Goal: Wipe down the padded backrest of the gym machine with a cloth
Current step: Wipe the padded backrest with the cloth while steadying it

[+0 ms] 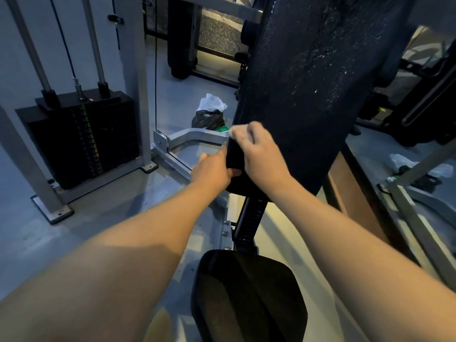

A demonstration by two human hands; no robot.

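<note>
Both hands are working at the lower left corner of the padded backrest (313,77), which is standing nearly upright above the seat pad (249,292). A dark cloth (234,156) is sitting between them, folded against the pad's bottom edge. The right hand (259,156) is curling its grip over the cloth's upper part, fingers bent closed and blurred, with something pale at the fingertips that is too smeared to name. The left hand (212,169) is pinching the cloth's lower left side, thumb pressing from below. Holding it from both sides like this is probably a way of folding or bunching the cloth into a firm pad before pressing it to the vinyl.

The backrest surface is showing many pale specks and droplets, so most of the wiping is likely still waiting to be done.

On the floor behind, a black plastic bag (208,118) is lying open with white plastic and something green poking out; its contents are otherwise unclear. The weight stack (81,137) is standing well apart at left.
</note>
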